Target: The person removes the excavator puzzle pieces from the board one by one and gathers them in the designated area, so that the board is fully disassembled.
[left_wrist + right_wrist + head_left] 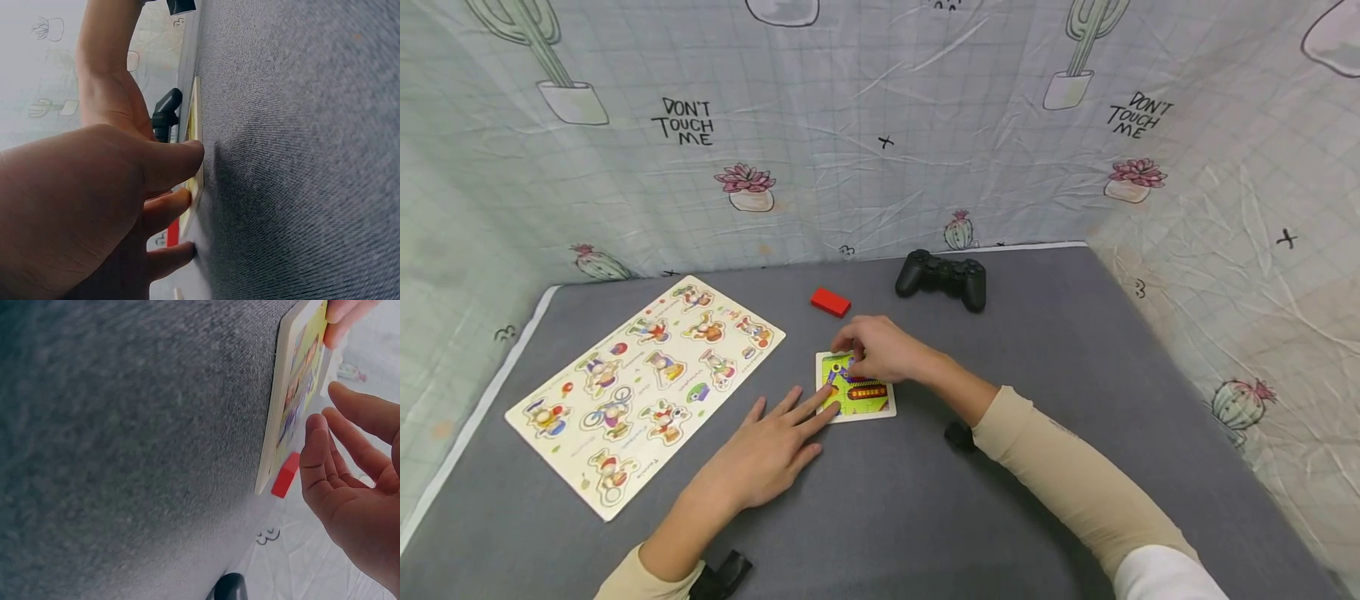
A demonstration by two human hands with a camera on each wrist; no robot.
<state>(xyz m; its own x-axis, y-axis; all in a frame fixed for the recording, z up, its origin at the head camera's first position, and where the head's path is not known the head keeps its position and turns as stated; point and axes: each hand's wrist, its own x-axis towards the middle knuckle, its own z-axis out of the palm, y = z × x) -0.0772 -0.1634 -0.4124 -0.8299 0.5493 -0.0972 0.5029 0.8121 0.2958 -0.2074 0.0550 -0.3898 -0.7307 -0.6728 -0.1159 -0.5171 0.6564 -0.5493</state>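
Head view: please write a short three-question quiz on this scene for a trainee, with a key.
1. Which colour is the small block lying beyond the small puzzle? A) blue B) red C) green
2. True or false: the game controller lies on the large picture board.
3. Fill in: the fingertips of the left grip rest on the ____.

Key:
1. B, red
2. False; it lies apart from the board, off to the right.
3. small puzzle
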